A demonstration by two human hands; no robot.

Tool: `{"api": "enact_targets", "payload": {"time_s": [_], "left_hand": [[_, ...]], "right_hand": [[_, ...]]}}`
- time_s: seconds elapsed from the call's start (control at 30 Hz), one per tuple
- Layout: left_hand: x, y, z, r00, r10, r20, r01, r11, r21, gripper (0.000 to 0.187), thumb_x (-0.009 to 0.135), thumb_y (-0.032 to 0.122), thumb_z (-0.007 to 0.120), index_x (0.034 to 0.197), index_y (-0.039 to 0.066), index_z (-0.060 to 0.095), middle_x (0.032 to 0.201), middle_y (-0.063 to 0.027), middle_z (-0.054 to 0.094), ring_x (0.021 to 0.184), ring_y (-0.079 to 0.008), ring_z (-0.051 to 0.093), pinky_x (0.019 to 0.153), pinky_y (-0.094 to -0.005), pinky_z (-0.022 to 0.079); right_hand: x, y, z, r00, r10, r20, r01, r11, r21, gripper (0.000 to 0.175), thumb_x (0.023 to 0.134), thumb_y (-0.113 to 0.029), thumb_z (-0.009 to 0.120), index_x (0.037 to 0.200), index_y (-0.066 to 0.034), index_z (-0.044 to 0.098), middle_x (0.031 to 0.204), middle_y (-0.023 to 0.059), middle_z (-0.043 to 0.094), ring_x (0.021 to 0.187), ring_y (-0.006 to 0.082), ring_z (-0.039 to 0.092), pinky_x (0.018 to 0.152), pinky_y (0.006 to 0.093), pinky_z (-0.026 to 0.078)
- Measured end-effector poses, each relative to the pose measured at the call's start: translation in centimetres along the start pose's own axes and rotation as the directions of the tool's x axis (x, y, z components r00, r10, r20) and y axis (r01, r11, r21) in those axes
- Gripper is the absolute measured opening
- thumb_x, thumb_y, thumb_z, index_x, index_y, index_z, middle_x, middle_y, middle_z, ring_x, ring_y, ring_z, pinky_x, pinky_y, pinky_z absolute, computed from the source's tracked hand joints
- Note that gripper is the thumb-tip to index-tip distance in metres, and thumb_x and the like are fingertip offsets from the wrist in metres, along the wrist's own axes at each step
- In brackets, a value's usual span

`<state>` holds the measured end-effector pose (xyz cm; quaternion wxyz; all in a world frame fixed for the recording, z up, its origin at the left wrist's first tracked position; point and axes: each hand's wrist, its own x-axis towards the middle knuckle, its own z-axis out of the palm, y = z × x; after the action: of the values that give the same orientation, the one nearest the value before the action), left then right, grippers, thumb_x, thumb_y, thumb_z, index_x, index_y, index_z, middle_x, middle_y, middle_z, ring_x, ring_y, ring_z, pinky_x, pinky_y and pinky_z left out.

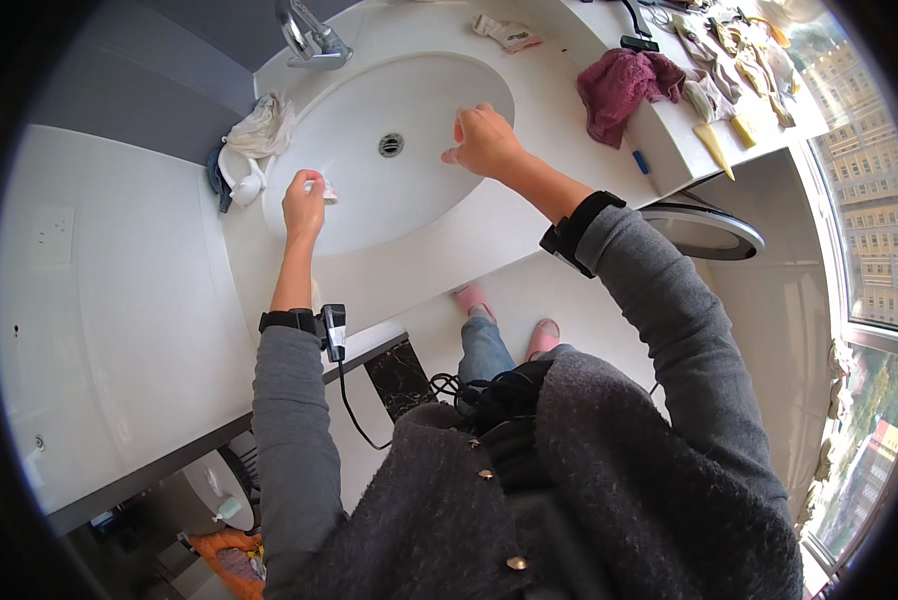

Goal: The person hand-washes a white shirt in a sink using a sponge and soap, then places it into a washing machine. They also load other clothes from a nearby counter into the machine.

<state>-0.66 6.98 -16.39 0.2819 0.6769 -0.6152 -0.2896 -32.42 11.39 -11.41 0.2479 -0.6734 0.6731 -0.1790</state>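
Observation:
My left hand (pixel 304 206), over the left part of the white oval sink basin (pixel 419 82), is closed on a small white cloth item (pixel 330 193), perhaps a sock, with reddish marks. Over the basin's right side is my right hand (pixel 486 141), its fingers curled and thumb apart; whether anything lies in it is hidden. The metal drain (pixel 391 145) shows between both hands. A small patterned white sock (pixel 507 34) lies on the counter behind the basin. At the back left stands a chrome faucet (pixel 314 45).
A whitish cloth (pixel 260 127) and a white dish-like holder (pixel 233 166) sit at the basin's left rim. A maroon towel (pixel 623 90) hangs over the right ledge, beside several socks (pixel 708 56). A blue object (pixel 640 162) lies below. A cable (pixel 355 420) runs from my left wrist.

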Motion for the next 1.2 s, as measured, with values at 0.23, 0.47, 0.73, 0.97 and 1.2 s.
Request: {"api": "enact_targets", "payload": {"time_s": [0.23, 0.47, 0.73, 0.97, 1.2], "left_hand": [[-5.1, 1.9, -2.1, 0.945, -0.236, -0.229, 0.097, 0.866, -0.491, 0.018, 0.087, 0.02, 0.063, 0.101, 0.007, 0.062, 0.092, -0.0061, 0.062, 0.076, -0.0164, 0.06, 0.063, -0.0298, 0.05], [-6.0, 2.2, -3.4, 0.929, -0.308, -0.203, 0.156, 0.827, -0.54, 0.022, 0.09, 0.015, 0.063, 0.108, 0.004, 0.059, 0.1, -0.0077, 0.062, 0.087, -0.0202, 0.064, 0.073, -0.0364, 0.056], [-5.9, -0.3, -5.7, 0.941, -0.294, -0.168, 0.133, 0.779, -0.613, 0.021, 0.089, 0.014, 0.063, 0.107, 0.003, 0.058, 0.1, -0.0094, 0.062, 0.084, -0.0212, 0.065, 0.07, -0.0367, 0.057], [-8.2, -1.1, -9.6, 0.948, -0.27, -0.167, 0.108, 0.768, -0.631, 0.019, 0.091, 0.014, 0.062, 0.106, 0.004, 0.06, 0.101, -0.0084, 0.062, 0.087, -0.0198, 0.064, 0.073, -0.0344, 0.055], [-10.5, -2.2, -12.5, 0.962, -0.249, -0.113, 0.125, 0.766, -0.63, 0.019, 0.092, 0.017, 0.062, 0.108, 0.006, 0.062, 0.104, -0.005, 0.061, 0.092, -0.0169, 0.062, 0.078, -0.0325, 0.053]], "right_hand": [[-4.7, 0.0, -1.7, 0.993, -0.091, 0.074, 0.086, 0.993, 0.078, 0.06, 0.076, 0.003, 0.06, 0.131, -0.0169, 0.044, 0.143, 0.0197, 0.035, 0.128, 0.0406, 0.039, 0.096, 0.0417, 0.044], [-11.6, 0.1, -1.8, 0.932, -0.353, -0.087, 0.36, 0.928, 0.092, 0.051, 0.08, 0.003, 0.054, 0.129, -0.0093, 0.049, 0.134, 0.0186, 0.046, 0.125, 0.0378, 0.043, 0.101, 0.0448, 0.041], [-23.5, 5.5, 7.6, 0.875, -0.469, 0.12, 0.469, 0.883, 0.025, 0.03, 0.079, 0.0, 0.052, 0.108, 0.0043, 0.06, 0.12, 0.0168, 0.058, 0.118, 0.0326, 0.05, 0.098, 0.0395, 0.045], [-20.8, 3.1, 17.6, 0.93, -0.366, 0.029, 0.354, 0.874, -0.332, 0.06, 0.083, -0.006, 0.052, 0.141, -0.0005, 0.038, 0.145, 0.0144, 0.037, 0.139, 0.0292, 0.031, 0.117, 0.0441, 0.02], [-20.0, 1.3, 20.8, 0.939, -0.31, -0.152, 0.218, 0.874, -0.434, 0.05, 0.085, -0.011, 0.053, 0.134, -0.0055, 0.045, 0.135, 0.0091, 0.043, 0.132, 0.0247, 0.036, 0.113, 0.0427, 0.027]]}}
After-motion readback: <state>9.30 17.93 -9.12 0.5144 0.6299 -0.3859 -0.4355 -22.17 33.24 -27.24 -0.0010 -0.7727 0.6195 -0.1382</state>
